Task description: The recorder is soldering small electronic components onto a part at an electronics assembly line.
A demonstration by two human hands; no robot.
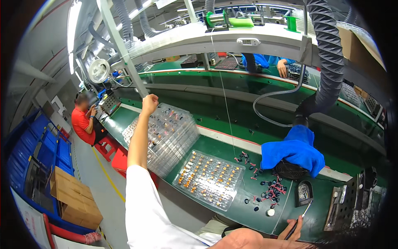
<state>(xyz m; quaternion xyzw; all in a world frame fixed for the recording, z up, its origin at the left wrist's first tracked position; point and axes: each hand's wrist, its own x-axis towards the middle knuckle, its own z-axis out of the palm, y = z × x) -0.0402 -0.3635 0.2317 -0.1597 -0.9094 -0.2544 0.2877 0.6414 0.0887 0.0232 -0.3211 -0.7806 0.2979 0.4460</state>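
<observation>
My left hand [150, 103] is raised at the end of a stretched arm, above the far side of a tall stack of clear plastic trays [174, 137]. Its fingers are curled together; what they hold, if anything, cannot be made out. Low on the right, my right hand [293, 230] grips a slim black-handled soldering iron [306, 209], its metal tip pointing up and away. That tip is close to a small dark dish [304, 194]. Between my hands lies a single clear tray [209, 179] with rows of small orange and metallic parts. Small black round parts with reddish wires [273, 191] are scattered beside it.
A blue cloth [293, 151] drapes a flexible duct [329, 50] on the right. Thin wire hangs from a green spool [217, 19] on the overhead shelf. A white round piece [270, 212] and a metal rack [336, 207] are near. Other people [84, 120] work around.
</observation>
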